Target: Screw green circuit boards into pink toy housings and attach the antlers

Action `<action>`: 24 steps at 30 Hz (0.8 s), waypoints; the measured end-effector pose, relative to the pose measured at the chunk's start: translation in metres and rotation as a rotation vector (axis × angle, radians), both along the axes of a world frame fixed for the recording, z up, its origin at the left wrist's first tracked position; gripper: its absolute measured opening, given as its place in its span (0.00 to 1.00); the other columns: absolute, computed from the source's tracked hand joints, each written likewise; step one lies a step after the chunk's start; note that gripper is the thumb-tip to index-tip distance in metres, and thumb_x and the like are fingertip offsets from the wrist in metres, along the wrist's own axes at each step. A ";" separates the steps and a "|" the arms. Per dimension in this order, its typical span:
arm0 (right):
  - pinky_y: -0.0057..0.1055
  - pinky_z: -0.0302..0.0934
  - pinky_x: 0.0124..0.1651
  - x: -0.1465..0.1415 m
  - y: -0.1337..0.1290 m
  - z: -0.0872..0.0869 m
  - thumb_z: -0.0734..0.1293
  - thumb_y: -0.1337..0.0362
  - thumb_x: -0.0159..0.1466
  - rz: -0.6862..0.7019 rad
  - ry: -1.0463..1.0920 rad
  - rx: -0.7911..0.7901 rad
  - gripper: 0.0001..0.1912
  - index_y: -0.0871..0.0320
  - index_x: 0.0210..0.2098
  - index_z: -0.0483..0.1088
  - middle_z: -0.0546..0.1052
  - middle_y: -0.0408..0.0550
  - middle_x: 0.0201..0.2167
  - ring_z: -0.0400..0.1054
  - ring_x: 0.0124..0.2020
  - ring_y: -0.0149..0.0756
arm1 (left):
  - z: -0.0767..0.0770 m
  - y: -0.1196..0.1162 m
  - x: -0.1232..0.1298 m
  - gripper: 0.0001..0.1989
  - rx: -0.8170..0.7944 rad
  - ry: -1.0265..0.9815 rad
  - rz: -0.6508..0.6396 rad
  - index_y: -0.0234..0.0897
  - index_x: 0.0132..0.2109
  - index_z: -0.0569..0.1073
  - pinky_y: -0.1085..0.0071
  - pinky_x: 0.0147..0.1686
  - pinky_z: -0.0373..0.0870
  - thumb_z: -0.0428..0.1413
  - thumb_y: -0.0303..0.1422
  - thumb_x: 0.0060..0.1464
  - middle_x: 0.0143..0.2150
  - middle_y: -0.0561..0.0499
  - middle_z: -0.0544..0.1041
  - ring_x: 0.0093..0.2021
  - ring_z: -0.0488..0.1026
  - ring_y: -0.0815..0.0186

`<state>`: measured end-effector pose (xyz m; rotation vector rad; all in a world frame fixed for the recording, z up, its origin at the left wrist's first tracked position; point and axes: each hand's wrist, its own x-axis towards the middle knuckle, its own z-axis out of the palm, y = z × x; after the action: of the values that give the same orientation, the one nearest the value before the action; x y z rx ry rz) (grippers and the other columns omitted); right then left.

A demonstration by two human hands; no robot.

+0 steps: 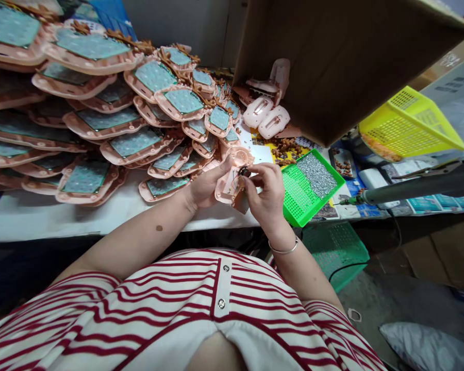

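My left hand (pixel 211 184) is closed around the left side of a pink plastic housing (pixel 225 191), whose open inside faces up and shows thin wires. The fingers of my right hand (pixel 268 191) pinch a small dark round part (pixel 244 172) with wires, just over the housing's right side. A brownish flat piece (pixel 240 202) hangs at the housing's lower right, below my right fingertips; I cannot tell what it is. Both hands are over the front edge of the white-covered table (pixel 112 219).
Stacked pink housings with bluish panels (pixel 154 74) fill the left. A green basket of small metal screws (pixel 315 175) stands right of my hands. Behind are pale pink shells (pixel 272 121) by a cardboard box (pixel 313 67). A power screwdriver (pixel 355 200) and yellow basket (pixel 410 123) are at right.
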<state>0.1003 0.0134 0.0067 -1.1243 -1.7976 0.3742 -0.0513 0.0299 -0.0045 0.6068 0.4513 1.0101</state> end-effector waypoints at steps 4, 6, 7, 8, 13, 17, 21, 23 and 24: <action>0.35 0.72 0.40 0.004 0.004 0.001 0.68 0.64 0.66 -0.001 -0.083 0.061 0.05 0.54 0.42 0.74 0.74 0.48 0.39 0.71 0.37 0.33 | 0.000 0.001 0.002 0.23 -0.022 -0.011 0.023 0.35 0.48 0.77 0.67 0.47 0.75 0.57 0.50 0.60 0.42 0.46 0.82 0.49 0.79 0.58; 0.38 0.71 0.41 0.007 0.004 0.000 0.67 0.63 0.67 -0.010 -0.120 0.061 0.08 0.54 0.45 0.75 0.75 0.49 0.40 0.71 0.38 0.34 | 0.001 0.001 0.002 0.24 -0.019 -0.008 0.034 0.35 0.49 0.77 0.66 0.47 0.75 0.57 0.52 0.59 0.42 0.46 0.82 0.49 0.79 0.57; 0.39 0.71 0.42 0.008 0.004 0.000 0.67 0.63 0.67 -0.020 -0.142 0.070 0.09 0.54 0.46 0.75 0.76 0.50 0.41 0.71 0.39 0.36 | 0.000 0.002 0.002 0.25 -0.016 -0.006 0.038 0.36 0.49 0.77 0.66 0.47 0.75 0.57 0.53 0.58 0.43 0.45 0.82 0.49 0.79 0.56; 0.40 0.71 0.43 0.009 0.004 -0.001 0.66 0.62 0.67 -0.031 -0.167 0.083 0.09 0.54 0.47 0.75 0.76 0.50 0.41 0.71 0.41 0.37 | 0.000 0.002 0.002 0.26 -0.010 -0.007 0.044 0.36 0.50 0.77 0.65 0.47 0.75 0.57 0.54 0.58 0.43 0.45 0.82 0.50 0.79 0.56; 0.41 0.69 0.46 0.013 0.003 -0.001 0.66 0.64 0.68 -0.036 -0.263 0.208 0.08 0.53 0.46 0.74 0.77 0.50 0.41 0.72 0.44 0.39 | 0.002 0.001 0.001 0.29 0.031 -0.050 0.054 0.37 0.51 0.77 0.65 0.46 0.75 0.57 0.57 0.56 0.45 0.46 0.81 0.50 0.78 0.56; 0.42 0.68 0.47 0.015 -0.001 0.004 0.66 0.65 0.68 -0.073 -0.303 0.360 0.10 0.52 0.49 0.72 0.77 0.51 0.43 0.72 0.45 0.40 | 0.000 0.001 0.001 0.32 0.055 -0.037 0.049 0.38 0.51 0.77 0.65 0.44 0.75 0.56 0.60 0.54 0.44 0.47 0.81 0.48 0.78 0.56; 0.42 0.66 0.49 0.018 -0.001 0.012 0.65 0.65 0.68 -0.081 -0.338 0.377 0.11 0.51 0.50 0.71 0.77 0.50 0.45 0.72 0.47 0.41 | -0.007 0.000 0.003 0.36 0.056 0.039 -0.050 0.39 0.52 0.77 0.64 0.43 0.74 0.54 0.64 0.52 0.40 0.46 0.81 0.45 0.78 0.54; 0.42 0.65 0.49 0.019 0.002 0.014 0.65 0.65 0.69 -0.070 -0.361 0.362 0.10 0.51 0.49 0.71 0.77 0.50 0.44 0.72 0.46 0.41 | -0.007 -0.002 0.004 0.36 0.079 0.027 -0.097 0.40 0.53 0.76 0.63 0.43 0.74 0.54 0.64 0.51 0.40 0.46 0.81 0.45 0.79 0.54; 0.42 0.65 0.49 0.018 0.003 0.014 0.64 0.64 0.69 -0.068 -0.373 0.355 0.10 0.51 0.49 0.72 0.77 0.50 0.44 0.72 0.46 0.41 | -0.006 -0.003 0.005 0.36 0.092 0.012 -0.114 0.40 0.53 0.76 0.63 0.44 0.74 0.54 0.64 0.51 0.40 0.45 0.81 0.46 0.79 0.54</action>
<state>0.1188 0.0164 0.0211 -1.0432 -2.0393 -0.2060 -0.0464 0.0271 -0.0108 0.7136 0.3778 0.9229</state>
